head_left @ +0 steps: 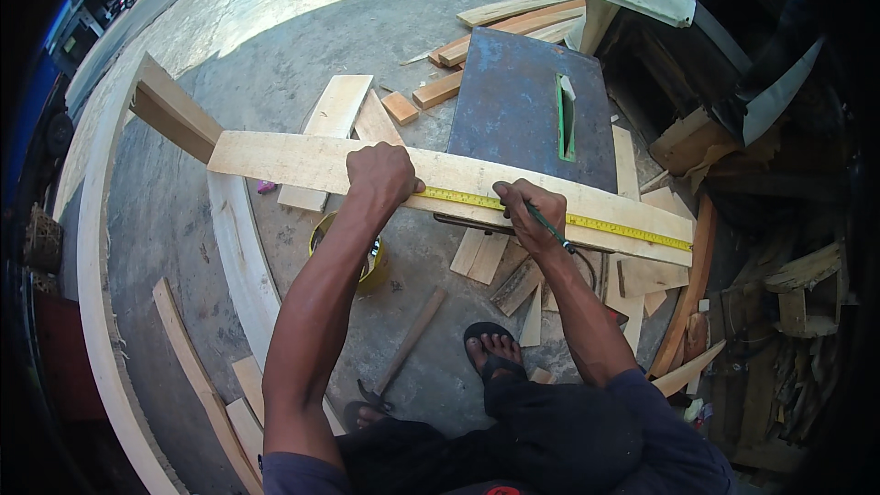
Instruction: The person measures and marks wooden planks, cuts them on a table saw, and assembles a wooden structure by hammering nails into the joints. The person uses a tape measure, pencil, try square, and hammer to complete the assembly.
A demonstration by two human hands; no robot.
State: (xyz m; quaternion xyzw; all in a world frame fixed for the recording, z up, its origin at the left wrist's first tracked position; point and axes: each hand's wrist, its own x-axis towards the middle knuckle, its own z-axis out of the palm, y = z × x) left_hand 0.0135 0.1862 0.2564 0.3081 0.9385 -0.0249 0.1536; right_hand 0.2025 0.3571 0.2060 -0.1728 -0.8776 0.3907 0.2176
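Observation:
A long pale wooden board (302, 154) lies across in front of me, partly over a dark blue metal table top (522, 92). Along its near edge runs the yellow blade of a tape measure (623, 227), stretched out to the board's right end. My left hand (380, 172) is closed at the blade's left end; the tape's case is hidden by the fingers. Resting on the board over the blade, my right hand (530, 206) grips a dark green pencil (547, 222), which slants back toward my wrist.
A green-edged slot (566, 117) cuts through the table top. Beneath the board stands a yellow bucket (371, 266). Offcuts (481, 255) litter the concrete, and a hammer-like wooden handle (412, 339) lies by my feet. Long planks (96, 266) stand at left; scrap wood (779, 357) is heaped at right.

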